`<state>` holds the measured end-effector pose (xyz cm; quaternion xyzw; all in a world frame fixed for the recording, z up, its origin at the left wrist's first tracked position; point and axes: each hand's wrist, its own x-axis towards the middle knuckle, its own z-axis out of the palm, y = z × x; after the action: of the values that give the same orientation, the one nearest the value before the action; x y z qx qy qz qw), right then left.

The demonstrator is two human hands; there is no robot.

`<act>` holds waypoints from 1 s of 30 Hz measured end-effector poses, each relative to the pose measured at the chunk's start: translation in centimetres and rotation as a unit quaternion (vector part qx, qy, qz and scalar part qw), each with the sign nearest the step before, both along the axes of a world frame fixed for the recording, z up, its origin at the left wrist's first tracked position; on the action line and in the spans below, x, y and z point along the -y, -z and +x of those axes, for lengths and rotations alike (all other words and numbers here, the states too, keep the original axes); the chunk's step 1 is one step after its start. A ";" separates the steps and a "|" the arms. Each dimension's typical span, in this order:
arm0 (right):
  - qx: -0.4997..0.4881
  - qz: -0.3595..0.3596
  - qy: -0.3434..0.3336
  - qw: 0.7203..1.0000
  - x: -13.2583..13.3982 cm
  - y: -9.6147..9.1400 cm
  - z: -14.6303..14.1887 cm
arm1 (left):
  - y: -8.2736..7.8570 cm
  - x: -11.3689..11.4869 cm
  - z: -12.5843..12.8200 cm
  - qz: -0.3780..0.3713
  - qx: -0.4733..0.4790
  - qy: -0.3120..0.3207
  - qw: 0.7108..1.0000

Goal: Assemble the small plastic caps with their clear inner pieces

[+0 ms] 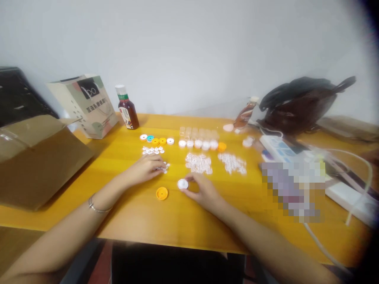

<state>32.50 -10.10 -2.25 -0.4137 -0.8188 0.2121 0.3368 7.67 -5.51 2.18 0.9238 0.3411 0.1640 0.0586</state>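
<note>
My right hand (203, 191) rests on the yellow table (177, 217) and pinches a small white round cap (182, 184) between thumb and fingers. My left hand (146, 167) lies over a small heap of tiny white pieces (164, 167), its fingers curled down on them; what they hold is hidden. An orange round cap (162, 193) lies on the table between my two hands. Two more piles of tiny white pieces (199, 163) (232, 163) lie beyond my right hand.
A row of coloured caps (156, 139) and clear vials with white caps (197, 138) stand further back. A dark drink bottle (128, 108), a paper bag (85, 104) and a cardboard box (35, 157) are at the left. A black bag (299, 102) and power strip (281, 148) are at the right.
</note>
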 end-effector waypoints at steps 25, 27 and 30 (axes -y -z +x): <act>0.002 -0.002 -0.012 1.000 0.0 -0.5 0.1 | 1.1 0.0 0.5 0.023 -0.017 0.009 1.000; 0.002 0.000 -0.015 1.000 0.1 -0.5 0.0 | 1.2 0.0 0.5 0.021 -0.021 0.003 1.000; 0.002 -0.002 -0.021 1.000 0.1 -0.5 0.0 | 1.0 0.1 0.6 0.033 -0.036 0.007 0.999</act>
<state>32.51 -10.18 -1.78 -0.3976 -0.8274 0.2200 0.3301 8.23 -5.64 1.14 0.9327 0.3313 0.1416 0.0168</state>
